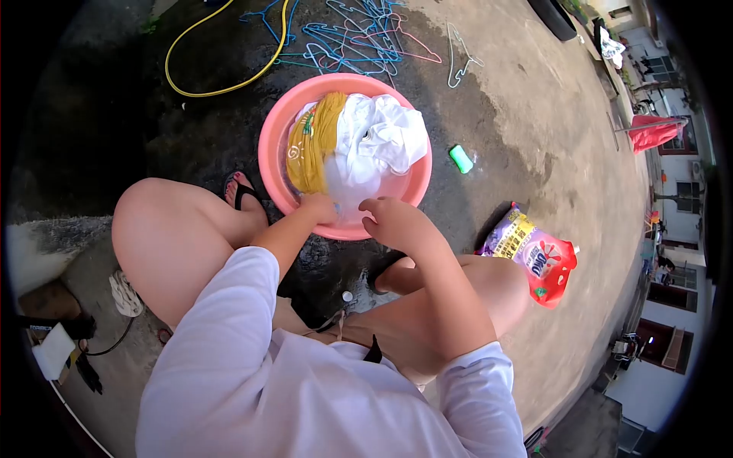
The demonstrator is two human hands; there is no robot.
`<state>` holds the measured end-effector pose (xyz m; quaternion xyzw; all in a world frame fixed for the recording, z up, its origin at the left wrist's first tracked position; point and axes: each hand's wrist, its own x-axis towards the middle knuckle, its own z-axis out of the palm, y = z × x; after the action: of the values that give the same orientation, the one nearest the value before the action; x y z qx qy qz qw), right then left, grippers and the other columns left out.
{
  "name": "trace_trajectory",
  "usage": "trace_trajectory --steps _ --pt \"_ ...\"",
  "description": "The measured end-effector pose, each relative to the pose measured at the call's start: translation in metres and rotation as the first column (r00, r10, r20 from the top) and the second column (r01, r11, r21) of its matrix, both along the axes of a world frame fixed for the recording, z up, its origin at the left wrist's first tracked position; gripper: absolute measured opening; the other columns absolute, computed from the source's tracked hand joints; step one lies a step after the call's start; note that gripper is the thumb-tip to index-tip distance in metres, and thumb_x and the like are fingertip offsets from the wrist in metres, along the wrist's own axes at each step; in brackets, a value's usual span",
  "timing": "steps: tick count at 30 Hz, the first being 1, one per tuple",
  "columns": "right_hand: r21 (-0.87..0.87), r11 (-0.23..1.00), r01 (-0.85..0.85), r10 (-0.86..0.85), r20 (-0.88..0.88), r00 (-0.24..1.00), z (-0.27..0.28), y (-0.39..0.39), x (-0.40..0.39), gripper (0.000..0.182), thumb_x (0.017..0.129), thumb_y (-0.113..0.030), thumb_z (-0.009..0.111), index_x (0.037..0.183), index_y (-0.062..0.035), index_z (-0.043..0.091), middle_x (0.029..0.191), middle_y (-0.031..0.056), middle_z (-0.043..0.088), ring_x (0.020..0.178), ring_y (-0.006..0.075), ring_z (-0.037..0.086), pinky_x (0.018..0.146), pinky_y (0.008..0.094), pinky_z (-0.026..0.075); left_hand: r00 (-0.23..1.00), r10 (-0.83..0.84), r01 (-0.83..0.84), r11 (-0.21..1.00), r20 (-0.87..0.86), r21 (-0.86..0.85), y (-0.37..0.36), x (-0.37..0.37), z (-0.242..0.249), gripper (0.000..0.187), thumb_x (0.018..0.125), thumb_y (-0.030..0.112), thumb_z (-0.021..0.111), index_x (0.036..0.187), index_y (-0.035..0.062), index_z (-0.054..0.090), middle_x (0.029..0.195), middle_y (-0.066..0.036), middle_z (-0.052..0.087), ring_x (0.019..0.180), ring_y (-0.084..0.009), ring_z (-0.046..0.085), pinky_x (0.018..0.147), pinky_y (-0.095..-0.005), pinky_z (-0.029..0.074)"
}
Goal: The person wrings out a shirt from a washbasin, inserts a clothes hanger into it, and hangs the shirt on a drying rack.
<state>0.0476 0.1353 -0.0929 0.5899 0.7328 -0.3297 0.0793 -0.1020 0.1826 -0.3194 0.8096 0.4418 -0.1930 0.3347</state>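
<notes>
A pink basin [269, 145] of water stands on the wet ground in front of me. In it lie a mustard-yellow garment [314, 145] with a printed design, on the left, and a bunched white garment [374, 137] on the right. My left hand [319, 208] reaches over the near rim into the water beside the yellow cloth; its fingertips are hidden. My right hand [398, 224] hovers over the near right rim, fingers bent and apart, with nothing visible between them. White cloth under the cloudy water lies close to both hands.
Right of the basin lies a green bar of soap [460, 159]. A purple and red detergent bag [531, 256] stands beside my right knee. Several wire hangers [351, 38] are heaped beyond the basin, near a yellow hose [169, 65]. My knees flank the basin.
</notes>
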Motion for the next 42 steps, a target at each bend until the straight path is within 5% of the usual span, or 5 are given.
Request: trace_trajectory --steps 12,19,27,30,42 --pt "-0.128 0.973 0.193 -0.174 0.146 0.974 0.004 0.008 0.024 0.078 0.080 -0.025 0.062 0.142 -0.0059 0.020 0.119 0.0259 0.054 0.107 0.0372 0.055 0.090 0.0426 0.045 0.657 0.532 -0.357 0.844 0.534 -0.401 0.062 0.018 0.192 0.047 0.085 0.040 0.057 0.106 -0.0015 0.059 0.099 -0.008 0.062 0.091 -0.0142 0.057 0.078 -0.0267 0.043" --pt "0.212 0.953 0.216 -0.128 -0.366 0.922 -0.038 0.020 0.011 0.121 0.061 -0.047 0.079 0.146 -0.0075 0.002 0.131 0.0360 0.031 0.118 0.0466 0.044 0.098 0.0441 0.038 0.125 0.599 -0.242 0.791 0.791 -0.562 0.066 -0.022 0.326 0.027 0.087 0.031 0.057 0.090 0.0046 0.055 0.078 -0.006 0.056 0.067 -0.0143 0.060 0.063 -0.0279 0.050" --pt "0.267 0.857 0.441 -0.018 -0.840 0.542 -0.042 0.033 -0.025 0.055 0.080 -0.025 0.069 0.124 -0.0043 0.044 0.116 0.0064 0.053 0.106 0.0218 0.052 0.087 0.0380 0.045 -0.155 0.794 0.135 0.606 0.587 -0.784 0.040 -0.017 0.367 0.020 0.087 0.026 0.060 0.092 0.0071 0.055 0.083 -0.004 0.059 0.073 -0.0150 0.060 0.063 -0.0308 0.050" --pt "-0.465 0.744 0.479 -0.599 -0.782 0.173 -0.039 0.028 -0.018 0.046 0.084 -0.023 0.063 0.123 -0.0063 0.045 0.115 0.0080 0.054 0.103 0.0220 0.054 0.086 0.0404 0.047 -0.178 0.827 0.188 0.561 0.534 -0.806 0.040 -0.015 0.356 0.019 0.087 0.025 0.060 0.092 0.0067 0.056 0.084 -0.004 0.059 0.075 -0.0147 0.060 0.065 -0.0307 0.050" --pt "-0.437 0.552 0.710 -0.388 -0.888 -0.246 0.049 0.035 0.032 0.031 0.091 -0.015 0.042 0.115 0.0006 0.053 0.112 0.0104 0.060 0.102 0.0225 0.059 0.088 0.0376 0.048 0.360 0.483 -0.278 0.872 0.798 -0.403 0.075 -0.050 0.328 0.030 0.083 0.027 0.060 0.097 0.0003 0.057 0.093 -0.007 0.061 0.082 -0.0150 0.061 0.072 -0.0284 0.050"
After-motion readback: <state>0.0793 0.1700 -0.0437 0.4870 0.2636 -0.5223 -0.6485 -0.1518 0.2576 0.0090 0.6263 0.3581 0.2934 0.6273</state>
